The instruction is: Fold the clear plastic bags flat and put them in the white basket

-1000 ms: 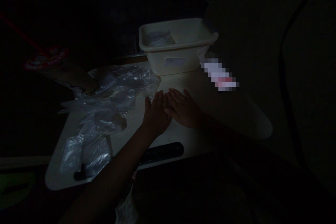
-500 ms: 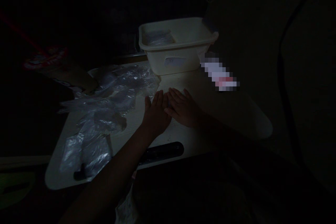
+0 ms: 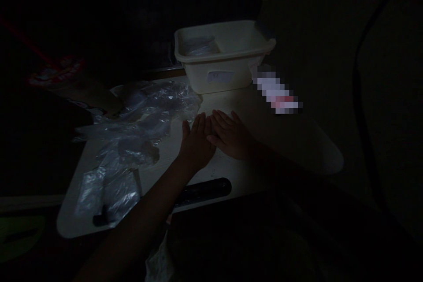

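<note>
In dim light my left hand (image 3: pixel 197 145) lies flat, palm down, near the middle of the white table (image 3: pixel 172 152), its thumb apart from the fingers. My right hand (image 3: pixel 231 136) rests palm down beside it, fingers stretched out, and the two hands touch or overlap slightly. Neither shows an object in its grip; whatever is beneath the palms is hidden. Crumpled clear plastic bags (image 3: pixel 148 128) spread over the table left of my hands. Flat plastic packets (image 3: pixel 122 194) lie near the front left edge, beside my left forearm.
A white plastic bin (image 3: pixel 220 70) with clear packets (image 3: pixel 200 46) inside stands at the back. Right of it is a blurred white and red item (image 3: pixel 277 92). A cup-like container (image 3: pixel 89 92) with a red straw leans at the left. A dark slot (image 3: pixel 208 188) lies along the front edge.
</note>
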